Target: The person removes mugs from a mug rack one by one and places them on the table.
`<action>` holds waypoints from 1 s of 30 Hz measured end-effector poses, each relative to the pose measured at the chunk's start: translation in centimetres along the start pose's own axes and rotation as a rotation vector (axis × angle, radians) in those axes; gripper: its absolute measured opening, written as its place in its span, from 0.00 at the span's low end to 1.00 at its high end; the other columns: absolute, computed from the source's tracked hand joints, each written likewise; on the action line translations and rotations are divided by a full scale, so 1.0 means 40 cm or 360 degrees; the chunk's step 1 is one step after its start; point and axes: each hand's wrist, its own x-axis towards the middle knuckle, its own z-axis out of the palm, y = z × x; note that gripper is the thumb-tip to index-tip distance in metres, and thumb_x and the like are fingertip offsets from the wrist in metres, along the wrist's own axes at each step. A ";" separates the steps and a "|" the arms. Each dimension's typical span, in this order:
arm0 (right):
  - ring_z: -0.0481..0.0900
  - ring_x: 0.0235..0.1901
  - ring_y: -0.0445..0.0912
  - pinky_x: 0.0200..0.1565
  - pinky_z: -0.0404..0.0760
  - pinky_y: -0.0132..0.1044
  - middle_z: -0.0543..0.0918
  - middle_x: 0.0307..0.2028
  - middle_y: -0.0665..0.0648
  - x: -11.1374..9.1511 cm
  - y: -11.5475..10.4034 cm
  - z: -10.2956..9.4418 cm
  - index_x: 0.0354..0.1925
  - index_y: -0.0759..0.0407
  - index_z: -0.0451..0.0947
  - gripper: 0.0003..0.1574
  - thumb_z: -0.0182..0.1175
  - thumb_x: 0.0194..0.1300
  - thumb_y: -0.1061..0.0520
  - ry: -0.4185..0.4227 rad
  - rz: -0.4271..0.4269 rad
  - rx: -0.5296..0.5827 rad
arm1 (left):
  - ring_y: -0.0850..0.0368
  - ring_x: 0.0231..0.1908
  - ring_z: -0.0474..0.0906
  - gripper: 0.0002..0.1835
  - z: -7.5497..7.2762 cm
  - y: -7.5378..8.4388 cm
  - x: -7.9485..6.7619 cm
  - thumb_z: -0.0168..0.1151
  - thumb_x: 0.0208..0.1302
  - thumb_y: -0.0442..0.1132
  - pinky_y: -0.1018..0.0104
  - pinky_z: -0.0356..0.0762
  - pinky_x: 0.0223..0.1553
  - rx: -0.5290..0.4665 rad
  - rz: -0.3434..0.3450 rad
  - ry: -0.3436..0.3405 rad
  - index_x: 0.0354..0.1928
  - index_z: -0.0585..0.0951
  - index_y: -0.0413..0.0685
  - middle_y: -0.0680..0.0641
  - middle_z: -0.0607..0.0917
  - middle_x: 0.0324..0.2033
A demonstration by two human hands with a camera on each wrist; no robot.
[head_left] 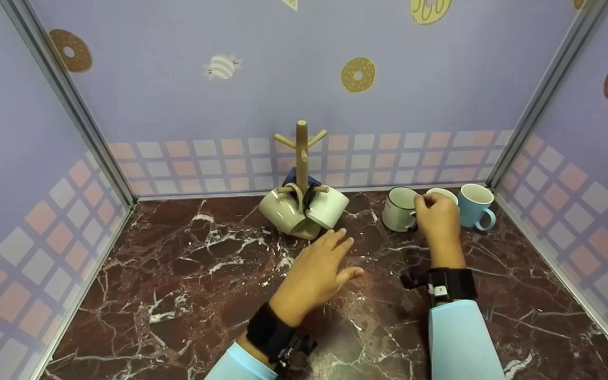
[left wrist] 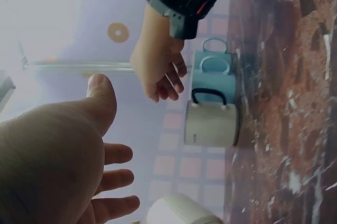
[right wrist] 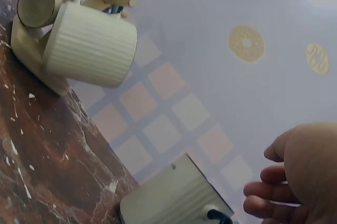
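My right hand (head_left: 439,224) hovers over the row of mugs, fingers loosely curled and holding nothing. Under it, a middle mug (head_left: 442,193) is mostly hidden in the head view. To its left stands a white ribbed mug (head_left: 398,212) with a dark rim and handle; to its right, a light-blue mug (head_left: 474,207). My left hand (head_left: 314,272) is held over the table with fingers spread, in front of a wooden mug tree (head_left: 302,153). On the tree's lower pegs hang a beige mug (head_left: 282,212), a white ribbed mug (head_left: 328,207) and a dark blue one (head_left: 289,177) behind.
The dark red marbled table (head_left: 177,295) meets a patterned back wall (head_left: 188,105) close behind the tree and mugs. A side wall (head_left: 589,174) rises beside the light-blue mug. Upper pegs (head_left: 317,138) of the tree stick out bare.
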 end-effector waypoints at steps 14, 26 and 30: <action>0.80 0.76 0.70 0.80 0.76 0.66 0.85 0.73 0.71 -0.036 -0.076 0.043 0.73 0.62 0.85 0.30 0.63 0.87 0.44 -0.0340 -0.0428 0.0075 | 0.39 0.91 0.54 0.45 -0.080 -0.088 -0.003 0.54 0.82 0.72 0.35 0.56 0.90 -0.0079 -0.0146 0.0270 0.88 0.68 0.53 0.44 0.59 0.91; 0.63 0.88 0.64 0.90 0.59 0.65 0.72 0.85 0.63 -0.070 -0.129 0.076 0.82 0.58 0.75 0.37 0.62 0.87 0.41 -0.0598 -0.0653 -0.0033 | 0.36 0.90 0.57 0.46 -0.132 -0.172 -0.017 0.58 0.82 0.69 0.32 0.60 0.89 -0.0103 -0.0294 0.0545 0.89 0.66 0.49 0.41 0.61 0.91; 0.58 0.90 0.61 0.90 0.57 0.66 0.67 0.88 0.61 -0.079 -0.139 0.084 0.85 0.54 0.72 0.40 0.60 0.88 0.38 -0.0674 -0.0677 -0.0075 | 0.35 0.90 0.55 0.47 -0.143 -0.193 -0.023 0.57 0.83 0.70 0.31 0.57 0.89 -0.0108 -0.0370 0.0556 0.91 0.61 0.52 0.41 0.58 0.91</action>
